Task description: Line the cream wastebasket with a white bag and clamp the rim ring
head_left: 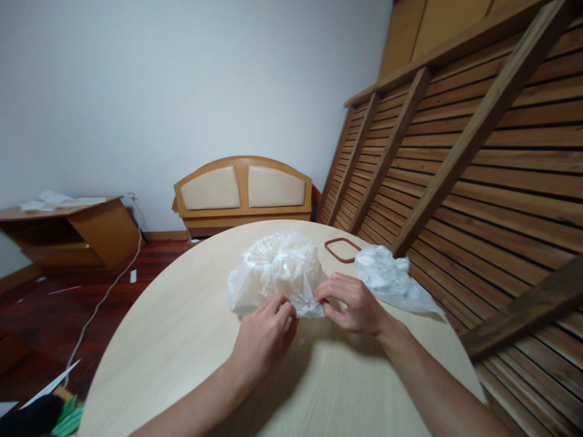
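A crumpled, translucent white plastic bag (277, 264) sits bunched up on the round pale table, bulging as if around something I cannot make out. My left hand (268, 331) is at the bag's near edge, its fingers curled down onto the plastic. At the bag's right side, my right hand (348, 300) pinches a bit of the film between thumb and forefinger. Past that hand lies a second crumpled plastic bag (387, 273), with a flat tail trailing to the right. Beside it rests a brown rounded-square ring (341, 249).
The round table (182, 340) fills the foreground. A slatted wooden frame (455, 158) leans close along its right side. Behind stands a headboard (243, 182) against the wall. At left are a low wooden desk (98, 233) and a white cable (107, 291) on the dark floor.
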Motion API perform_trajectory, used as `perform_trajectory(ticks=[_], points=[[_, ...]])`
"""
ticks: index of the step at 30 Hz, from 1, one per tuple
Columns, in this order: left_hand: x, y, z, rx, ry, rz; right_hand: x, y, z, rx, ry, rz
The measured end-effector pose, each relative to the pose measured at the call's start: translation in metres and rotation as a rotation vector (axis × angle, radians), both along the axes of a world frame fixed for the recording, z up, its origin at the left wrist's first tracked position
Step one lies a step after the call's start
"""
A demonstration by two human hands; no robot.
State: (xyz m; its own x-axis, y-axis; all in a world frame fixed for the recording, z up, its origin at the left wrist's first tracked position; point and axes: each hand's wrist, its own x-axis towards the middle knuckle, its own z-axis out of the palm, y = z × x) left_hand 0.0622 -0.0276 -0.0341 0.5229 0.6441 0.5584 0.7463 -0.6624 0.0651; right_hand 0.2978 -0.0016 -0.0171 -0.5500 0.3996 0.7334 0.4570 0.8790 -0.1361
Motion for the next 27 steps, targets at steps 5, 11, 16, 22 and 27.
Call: perform_trajectory(ticks=[5, 11, 16, 22, 27], points=[[-0.003, -0.003, 0.009, 0.107, -0.086, -0.024, 0.003, 0.002, 0.000, -0.010, -0.017, -0.027], [-0.001, -0.002, 0.009, 0.272, -0.092, -0.067, 0.006, 0.004, -0.005, -0.051, -0.038, -0.042], [0.002, -0.003, 0.006, 0.307, 0.030, -0.153, 0.012, 0.007, -0.006, -0.065, -0.073, -0.070], [0.007, -0.005, -0.003, 0.279, 0.215, -0.198, 0.017, 0.010, -0.007, -0.095, -0.146, -0.105], [0.013, -0.007, -0.010, 0.240, 0.319, -0.266, 0.020, 0.011, -0.010, -0.195, -0.164, -0.138]])
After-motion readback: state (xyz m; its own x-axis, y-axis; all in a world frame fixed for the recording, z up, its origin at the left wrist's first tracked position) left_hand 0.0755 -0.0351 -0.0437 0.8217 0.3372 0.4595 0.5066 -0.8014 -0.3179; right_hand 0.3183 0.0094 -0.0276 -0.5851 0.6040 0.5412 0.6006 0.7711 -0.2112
